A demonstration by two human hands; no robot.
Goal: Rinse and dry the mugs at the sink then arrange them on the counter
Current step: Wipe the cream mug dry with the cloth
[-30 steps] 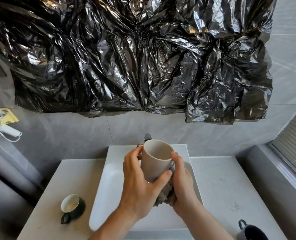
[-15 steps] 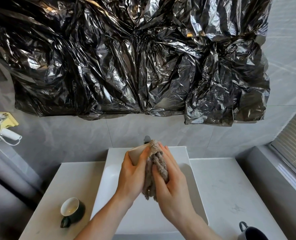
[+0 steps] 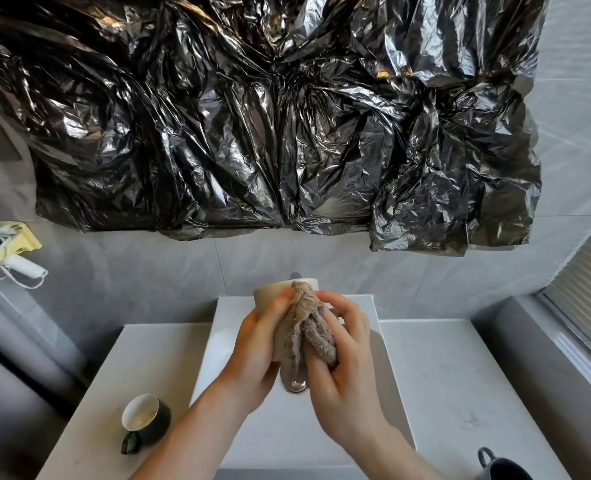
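Left hand grip: fingers curled round beige mug. Right hand grip: pinches grey cloth against mug wall. Mug over sink, long axis tilted, mouth facing away. Green cup on left worktop; dark mug at right near edge.

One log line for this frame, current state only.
phase: drying | left hand: holds beige mug over sink | right hand: rubs cloth on it | green mug: counter, left | dark mug: right
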